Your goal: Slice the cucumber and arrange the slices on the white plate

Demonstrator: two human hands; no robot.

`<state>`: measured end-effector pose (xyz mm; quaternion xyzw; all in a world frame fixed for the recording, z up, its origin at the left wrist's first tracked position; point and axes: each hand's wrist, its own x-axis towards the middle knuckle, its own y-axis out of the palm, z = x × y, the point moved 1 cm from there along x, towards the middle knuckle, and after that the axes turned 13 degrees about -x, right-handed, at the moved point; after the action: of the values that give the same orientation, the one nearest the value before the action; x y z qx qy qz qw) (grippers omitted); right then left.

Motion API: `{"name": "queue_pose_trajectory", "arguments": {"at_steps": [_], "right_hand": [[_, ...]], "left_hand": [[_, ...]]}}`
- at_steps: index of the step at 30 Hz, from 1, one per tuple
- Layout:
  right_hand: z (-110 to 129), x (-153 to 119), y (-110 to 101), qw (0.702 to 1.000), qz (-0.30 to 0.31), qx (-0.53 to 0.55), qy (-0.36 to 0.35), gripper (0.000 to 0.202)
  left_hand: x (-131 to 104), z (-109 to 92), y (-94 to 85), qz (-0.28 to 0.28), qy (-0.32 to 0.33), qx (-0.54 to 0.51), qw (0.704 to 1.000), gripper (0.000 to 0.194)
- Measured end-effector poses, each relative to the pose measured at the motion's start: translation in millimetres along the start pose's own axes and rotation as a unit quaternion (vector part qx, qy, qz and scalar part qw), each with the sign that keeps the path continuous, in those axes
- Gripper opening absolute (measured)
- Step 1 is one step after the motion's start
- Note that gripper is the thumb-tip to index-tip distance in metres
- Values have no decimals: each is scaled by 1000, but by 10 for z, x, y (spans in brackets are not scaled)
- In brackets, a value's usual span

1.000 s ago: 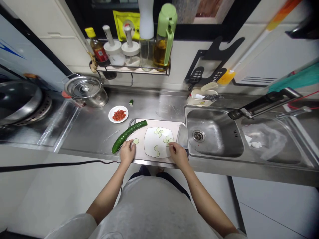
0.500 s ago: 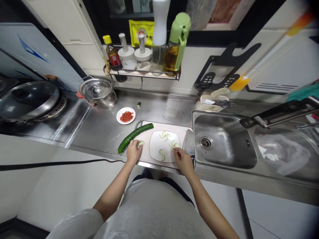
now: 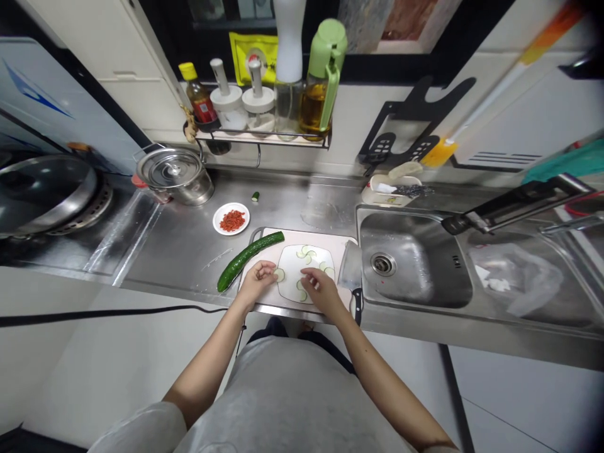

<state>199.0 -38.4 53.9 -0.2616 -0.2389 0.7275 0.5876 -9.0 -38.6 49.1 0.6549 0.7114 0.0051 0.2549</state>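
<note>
My left hand point(image 3: 257, 281) pinches a few thin cucumber slices point(image 3: 280, 275) at the left edge of a white plate point(image 3: 289, 257). Over the plate's lower right part, my right hand point(image 3: 321, 290) has its thumb and fingers slightly apart, with nothing visible between them. Curved cucumber slices point(image 3: 307, 254) lie on the plate in small clusters, partly behind my right hand. Under the plate is a pale cutting board point(image 3: 268, 255). A long green cucumber point(image 3: 248, 259) rests across the board's left side. On its right side lies a knife with a broad blade point(image 3: 350, 265).
A small plate of red berries point(image 3: 231, 219) and a cucumber end point(image 3: 255, 196) are behind the board. To the left stands a lidded steel pot point(image 3: 177, 176). The sink point(image 3: 419, 251) is at right. A condiment shelf point(image 3: 264, 139) hangs above the counter.
My right hand has moved left from the plate's right edge, its fingers coming apart. My left hand has moved slightly right with the slices, towards the plate. The view has shifted a little.
</note>
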Motion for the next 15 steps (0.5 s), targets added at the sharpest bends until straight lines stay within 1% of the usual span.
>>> {"name": "queue_pose_trajectory", "arguments": {"at_steps": [3, 5, 7, 9, 10, 12, 14, 15], "right_hand": [[156, 68, 33, 997, 30, 68, -9, 24], [233, 92, 32, 994, 43, 101, -6, 19], [280, 101, 14, 991, 47, 122, -1, 16], [302, 101, -20, 989, 45, 141, 2, 16], [307, 100, -41, 988, 44, 148, 2, 16], [313, 97, -88, 988, 41, 149, -4, 17], [315, 93, -134, 990, 37, 136, -19, 16], [314, 91, -152, 991, 35, 129, -26, 16]], "left_hand": [[-65, -104, 150, 51, -32, -28, 998, 39], [-91, -137, 223, 73, -47, -38, 996, 41], [-107, -142, 267, 75, -63, -45, 994, 44], [-122, -123, 288, 52, -95, -58, 992, 46], [-131, -105, 295, 37, -122, -72, 989, 47], [-155, -54, 310, 21, -203, -117, 972, 48], [-180, 3, 336, 31, -290, -172, 941, 48], [-189, 28, 352, 41, -321, -196, 926, 46]]}}
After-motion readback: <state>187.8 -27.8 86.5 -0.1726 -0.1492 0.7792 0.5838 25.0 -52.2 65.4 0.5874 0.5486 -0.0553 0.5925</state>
